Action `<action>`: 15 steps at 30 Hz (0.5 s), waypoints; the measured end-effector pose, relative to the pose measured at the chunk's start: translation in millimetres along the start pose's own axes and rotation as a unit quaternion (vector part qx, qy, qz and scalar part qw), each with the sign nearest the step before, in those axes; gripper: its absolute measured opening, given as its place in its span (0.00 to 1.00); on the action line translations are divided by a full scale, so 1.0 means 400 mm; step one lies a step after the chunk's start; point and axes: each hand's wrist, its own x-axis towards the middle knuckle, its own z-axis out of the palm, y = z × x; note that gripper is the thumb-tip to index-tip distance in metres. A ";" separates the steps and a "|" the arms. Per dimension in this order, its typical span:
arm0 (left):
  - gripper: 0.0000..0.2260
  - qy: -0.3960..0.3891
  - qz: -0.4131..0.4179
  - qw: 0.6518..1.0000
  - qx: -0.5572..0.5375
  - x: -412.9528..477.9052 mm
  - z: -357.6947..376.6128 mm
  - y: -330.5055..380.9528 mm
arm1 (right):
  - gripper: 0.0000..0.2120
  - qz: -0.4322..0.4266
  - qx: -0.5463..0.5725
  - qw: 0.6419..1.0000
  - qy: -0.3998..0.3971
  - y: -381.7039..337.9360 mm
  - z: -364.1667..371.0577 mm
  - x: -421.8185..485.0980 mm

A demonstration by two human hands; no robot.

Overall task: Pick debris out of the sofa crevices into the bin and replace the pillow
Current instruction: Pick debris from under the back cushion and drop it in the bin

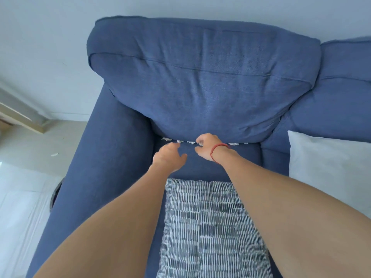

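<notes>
Several white paper scraps (166,139) lie along the crevice between the blue sofa's back cushion (200,87) and its seat. My left hand (169,157) reaches toward the crevice with fingers spread and nothing in it. My right hand (206,146), with a red string on the wrist, is curled at the crevice, its fingertips pinching a small white scrap (200,144). More scraps (233,144) show to the right of that wrist. A black-and-white patterned pillow (212,227) lies on the seat between my forearms.
The sofa's left armrest (104,161) runs beside my left arm. A plain white pillow (329,169) rests on the seat at the right. A dark round rim (56,193), partly hidden, shows on the pale floor left of the sofa. One scrap (54,154) lies on the floor.
</notes>
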 end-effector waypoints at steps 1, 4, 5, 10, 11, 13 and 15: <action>0.25 -0.009 -0.005 1.000 0.001 0.015 0.014 -0.007 | 0.19 0.007 -0.008 1.000 -0.004 0.008 0.013 0.021; 0.25 -0.040 -0.027 0.999 -0.004 0.048 0.060 -0.045 | 0.18 0.026 -0.040 0.998 -0.036 0.034 0.067 0.074; 0.25 -0.049 -0.034 0.998 -0.007 0.061 0.071 -0.064 | 0.19 0.028 -0.042 0.998 -0.048 0.036 0.086 0.094; 0.25 -0.083 -0.080 0.993 -0.035 0.151 0.091 -0.154 | 0.24 0.048 -0.011 0.995 -0.091 0.014 0.164 0.193; 0.24 -0.087 -0.087 0.991 -0.044 0.169 0.093 -0.170 | 0.24 0.053 -0.011 0.993 -0.100 0.007 0.178 0.212; 0.23 -0.097 -0.094 0.989 -0.055 0.211 0.100 -0.195 | 0.25 0.065 0.000 0.992 -0.112 -0.005 0.202 0.256; 0.26 -0.111 -0.097 0.987 -0.061 0.261 0.106 -0.213 | 0.26 0.071 0.015 0.990 -0.118 -0.014 0.227 0.301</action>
